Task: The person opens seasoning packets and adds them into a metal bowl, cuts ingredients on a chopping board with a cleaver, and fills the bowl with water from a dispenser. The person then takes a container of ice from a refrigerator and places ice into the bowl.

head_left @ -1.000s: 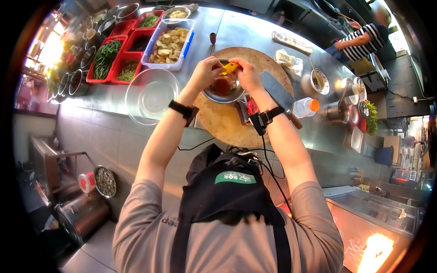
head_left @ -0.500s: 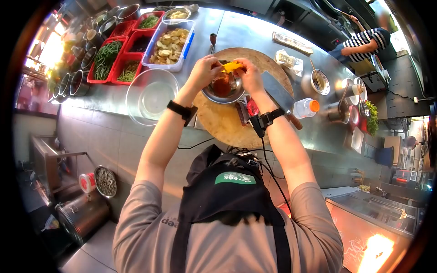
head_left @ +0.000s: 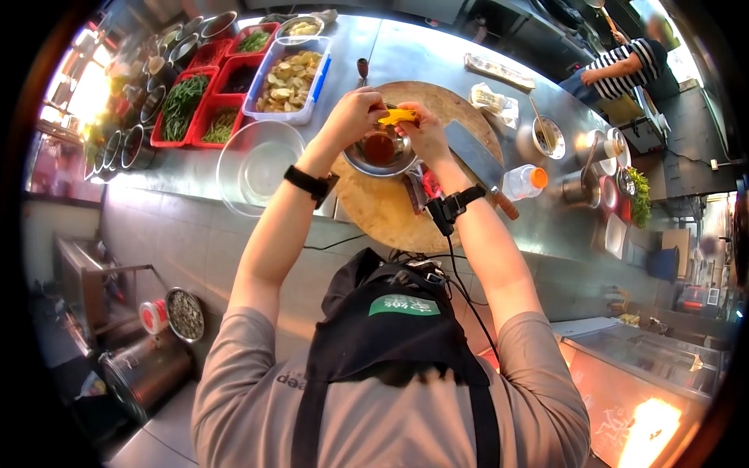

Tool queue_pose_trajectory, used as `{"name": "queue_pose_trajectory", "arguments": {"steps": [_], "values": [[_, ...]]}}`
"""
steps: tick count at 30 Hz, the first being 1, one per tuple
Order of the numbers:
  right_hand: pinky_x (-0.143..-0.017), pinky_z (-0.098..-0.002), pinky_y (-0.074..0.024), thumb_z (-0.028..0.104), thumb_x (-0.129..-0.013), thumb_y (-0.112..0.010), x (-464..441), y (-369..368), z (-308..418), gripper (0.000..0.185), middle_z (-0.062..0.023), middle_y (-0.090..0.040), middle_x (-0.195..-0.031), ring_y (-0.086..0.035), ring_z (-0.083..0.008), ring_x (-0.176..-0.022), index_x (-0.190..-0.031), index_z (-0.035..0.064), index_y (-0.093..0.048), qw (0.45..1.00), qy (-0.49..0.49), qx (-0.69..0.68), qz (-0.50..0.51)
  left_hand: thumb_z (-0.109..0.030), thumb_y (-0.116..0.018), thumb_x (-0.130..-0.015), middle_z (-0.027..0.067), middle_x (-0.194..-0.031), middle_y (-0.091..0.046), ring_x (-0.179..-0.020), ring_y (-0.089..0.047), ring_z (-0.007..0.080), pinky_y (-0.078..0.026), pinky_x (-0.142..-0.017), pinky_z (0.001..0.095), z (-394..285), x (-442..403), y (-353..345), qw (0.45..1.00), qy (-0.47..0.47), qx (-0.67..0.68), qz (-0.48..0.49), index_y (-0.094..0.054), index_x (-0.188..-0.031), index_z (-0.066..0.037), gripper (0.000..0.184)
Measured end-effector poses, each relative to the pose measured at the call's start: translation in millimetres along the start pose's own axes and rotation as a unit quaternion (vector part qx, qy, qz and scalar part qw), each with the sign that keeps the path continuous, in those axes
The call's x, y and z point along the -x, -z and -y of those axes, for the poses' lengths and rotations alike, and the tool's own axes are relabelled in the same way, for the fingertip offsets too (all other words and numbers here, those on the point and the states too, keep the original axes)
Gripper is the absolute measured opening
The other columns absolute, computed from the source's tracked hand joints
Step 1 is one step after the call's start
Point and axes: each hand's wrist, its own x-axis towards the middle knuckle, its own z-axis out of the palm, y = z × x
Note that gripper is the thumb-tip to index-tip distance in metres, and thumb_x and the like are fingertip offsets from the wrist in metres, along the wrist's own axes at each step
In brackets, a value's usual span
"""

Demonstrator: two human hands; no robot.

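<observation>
A yellow piece [head_left: 399,116] hangs above the 1 o'clock side of a metal bowl [head_left: 360,164] with red contents [head_left: 380,147], the right hand's [head_left: 427,134] grip closed on its right end; the left hand's [head_left: 353,118] fingers bend nearly together at its left end, whether pinching I cannot tell. The bowl rests at 10 o'clock on a round board [head_left: 382,210] on the tabletop [head_left: 421,51]. From the bowl, a cleaver [head_left: 473,156] lies at 3 o'clock, a clear bowl [head_left: 229,173] at 9.
</observation>
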Motion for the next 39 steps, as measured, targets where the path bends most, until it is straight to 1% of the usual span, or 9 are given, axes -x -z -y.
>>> {"name": "queue_pose_trajectory", "arguments": {"steps": [8,14,22,24,27,30,32,34,39], "values": [[-0.075,-0.037,-0.0507,-0.002,-0.079,-0.059,-1,0,13,0.035,-0.0164,-0.067,-0.092,-0.065,-0.0313,-0.088,-0.112,0.009,-0.057,0.985,0.105,0.116,-0.073,-0.004,-0.068,-0.082,0.0048,-0.074,-0.057,-0.059,-0.056,0.0128,-0.047,-0.052,0.0268,-1,9,-7,0.985,0.104,0.114,-0.072,-0.063,-0.08,0.004,0.01],[-0.074,-0.0391,-0.051,-0.002,-0.08,-0.055,-5,3,26,0.036,-0.0175,-0.066,-0.091,-0.064,-0.0352,-0.087,-0.114,0.0097,-0.056,0.971,0.114,0.206,-0.041,-0.005,-0.068,-0.084,0.0045,-0.072,-0.062,-0.063,-0.057,0.0092,-0.047,-0.057,0.0234,25,19,-26,0.936,0.213,0.277,-0.041,-0.062,-0.087,0.003,0.011],[-0.067,-0.0316,-0.0536,0.003,-0.077,-0.071,12,47,2,0.048,-0.0159,-0.064,-0.1,-0.065,-0.0259,-0.077,-0.121,0.0101,-0.053,0.986,0.079,0.144,-0.006,-0.007,-0.063,-0.086,0.0058,-0.074,-0.064,-0.063,-0.058,0.0112,-0.048,-0.063,0.0253,37,32,-21,0.955,0.243,0.165,-0.048,-0.061,-0.087,0.003,0.01],[-0.077,-0.0354,-0.0526,0.009,-0.075,-0.074,37,72,-28,0.055,-0.0167,-0.062,-0.106,-0.063,-0.0298,-0.088,-0.125,0.0085,-0.05,0.958,-0.011,0.286,0.021,-0.007,-0.062,-0.086,0.0063,-0.075,-0.065,-0.065,-0.059,0.0117,-0.048,-0.064,0.0256,44,38,-24,0.947,0.283,0.148,-0.041,-0.061,-0.086,0.003,0.01],[-0.088,-0.0409,-0.0474,0.014,-0.073,-0.076,92,68,-63,0.059,-0.018,-0.058,-0.114,-0.056,-0.0341,-0.102,-0.125,0.0064,-0.051,0.897,0.019,0.439,0.044,-0.006,-0.061,-0.086,0.007,-0.075,-0.063,-0.065,-0.058,0.0125,-0.046,-0.06,0.0255,40,38,-28,0.941,0.325,0.099,-0.005,-0.059,-0.096,0.002,0.013],[-0.096,-0.0452,-0.0404,0.018,-0.072,-0.077,115,52,-78,0.061,-0.0187,-0.052,-0.124,-0.047,-0.0382,-0.114,-0.126,0.0067,-0.05,0.927,-0.038,0.37,0.043,-0.004,-0.06,-0.086,0.0074,-0.076,-0.059,-0.061,-0.054,0.0119,-0.043,-0.054,0.0249,34,36,-36,0.858,0.399,0.323,-0.029,-0.051,-0.115,0.001,0.031],[-0.09,-0.0438,-0.0451,0.016,-0.073,-0.076,116,54,-81,0.052,-0.019,-0.059,-0.112,-0.054,-0.0379,-0.105,-0.119,0.0047,-0.055,0.933,0.017,0.359,0.008,-0.003,-0.06,-0.086,0.0069,-0.076,-0.056,-0.057,-0.049,0.0107,-0.041,-0.05,0.0236,30,38,-43,0.804,0.389,0.445,-0.074,-0.04,-0.127,-0.001,0.046],[-0.083,-0.0364,-0.0501,0.009,-0.077,-0.071,113,62,-77,0.038,-0.019,-0.064,-0.103,-0.062,-0.0344,-0.094,-0.113,0.0016,-0.059,0.961,-0.094,0.26,0.024,-0.002,-0.059,-0.086,0.0071,-0.078,-0.056,-0.057,-0.049,0.0106,-0.041,-0.05,0.0233,13,42,-48,0.808,0.37,0.454,-0.066,-0.04,-0.127,-0.001,0.046],[-0.076,-0.0336,-0.0516,0.005,-0.078,-0.065,125,119,-93,0.027,-0.0151,-0.067,-0.089,-0.065,-0.0264,-0.082,-0.104,-0.0005,-0.062,0.984,-0.085,0.145,-0.052,-0.001,-0.058,-0.085,0.0076,-0.081,-0.058,-0.056,-0.052,0.0095,-0.042,-0.049,0.0232,-49,61,-95,0.821,0.365,0.439,-0.026,-0.038,-0.133,-0.003,0.052]]}}
